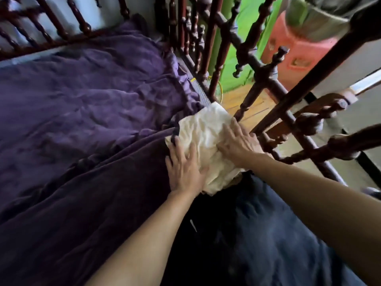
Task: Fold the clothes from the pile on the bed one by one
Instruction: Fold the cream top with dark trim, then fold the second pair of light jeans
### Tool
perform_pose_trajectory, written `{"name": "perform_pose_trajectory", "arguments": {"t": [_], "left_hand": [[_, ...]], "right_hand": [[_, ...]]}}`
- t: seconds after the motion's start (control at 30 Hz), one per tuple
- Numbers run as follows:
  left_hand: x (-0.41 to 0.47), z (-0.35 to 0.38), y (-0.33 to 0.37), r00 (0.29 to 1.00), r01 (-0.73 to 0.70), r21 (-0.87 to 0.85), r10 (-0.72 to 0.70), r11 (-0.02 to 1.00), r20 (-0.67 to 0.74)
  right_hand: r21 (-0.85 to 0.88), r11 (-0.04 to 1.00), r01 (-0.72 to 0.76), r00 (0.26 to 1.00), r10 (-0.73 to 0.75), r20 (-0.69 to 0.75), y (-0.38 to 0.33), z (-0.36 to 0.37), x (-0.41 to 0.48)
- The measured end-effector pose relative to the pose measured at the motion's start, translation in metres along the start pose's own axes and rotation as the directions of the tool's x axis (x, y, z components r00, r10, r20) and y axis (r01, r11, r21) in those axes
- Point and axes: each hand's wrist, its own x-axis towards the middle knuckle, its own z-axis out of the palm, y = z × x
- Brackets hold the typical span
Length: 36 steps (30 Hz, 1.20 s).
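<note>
Garment: cream cloth (206, 129) beside the bed rail (266, 77).
Grip: left hand (185, 168), right hand (239, 143) flat, holding nothing.
Do: smooth creases outward.

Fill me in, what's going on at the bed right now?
A person is working on a cream garment that lies on the purple bedsheet, close to the wooden railing. The left hand and the right hand both lie flat on it with fingers spread, pressing it down. The garment looks bunched into a compact shape, still creased. Dark blue fabric lies nearer the camera; I cannot tell whether it is another garment.
</note>
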Motion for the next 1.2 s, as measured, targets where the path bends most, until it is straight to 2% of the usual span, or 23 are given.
{"name": "perform_pose_trajectory", "arguments": {"t": [0.07, 0.17, 0.23, 0.47, 0.57, 0.63, 0.77, 1.0, 1.07, 1.2], "left_hand": [[0.006, 0.021, -0.014, 0.996, -0.090, 0.086, 0.089, 0.992, 0.020], [0.010, 0.040, -0.030, 0.991, -0.096, 0.106, 0.086, 0.990, 0.100], [0.008, 0.043, -0.031, 0.991, -0.090, 0.099, 0.079, 0.991, 0.106], [-0.024, 0.010, -0.015, 0.987, -0.032, 0.062, 0.022, 0.998, 0.156], [-0.060, -0.012, -0.016, 0.983, -0.019, 0.039, 0.011, 0.999, 0.184], [-0.089, -0.026, -0.021, 0.978, 0.008, 0.038, -0.016, 0.999, 0.210], [-0.155, -0.057, -0.035, 0.975, 0.087, -0.012, -0.082, 0.996, 0.205], [-0.306, -0.094, -0.077, 0.968, 0.242, -0.021, -0.239, 0.970, 0.074], [-0.353, -0.103, -0.093, 0.953, 0.296, -0.023, -0.293, 0.955, 0.074], [-0.434, -0.128, -0.131, 0.912, 0.409, -0.015, -0.409, 0.912, 0.011]], "right_hand": [[-0.003, 1.000, 0.008, 1.000, -0.008, 0.016, 0.005, 0.026, -0.004], [-0.055, 0.998, -0.009, 1.000, 0.010, 0.021, 0.011, 0.053, -0.009], [-0.087, 0.996, -0.014, 0.999, 0.017, 0.032, 0.012, 0.058, -0.008], [-0.036, 0.999, -0.032, 0.990, 0.037, 0.133, 0.004, 0.018, -0.032], [-0.030, 0.999, -0.039, 0.995, 0.041, 0.096, -0.004, -0.009, -0.065], [-0.042, 0.999, 0.014, 1.000, -0.013, 0.027, -0.011, -0.026, -0.092], [0.080, 0.984, 0.156, 0.986, -0.150, -0.074, -0.041, -0.044, -0.156], [0.077, 0.871, 0.486, 0.864, -0.466, -0.189, -0.112, -0.038, -0.267], [0.077, 0.840, 0.536, 0.836, -0.517, -0.181, -0.136, -0.033, -0.297], [0.062, 0.768, 0.638, 0.770, -0.634, -0.074, -0.185, -0.029, -0.345]]}}
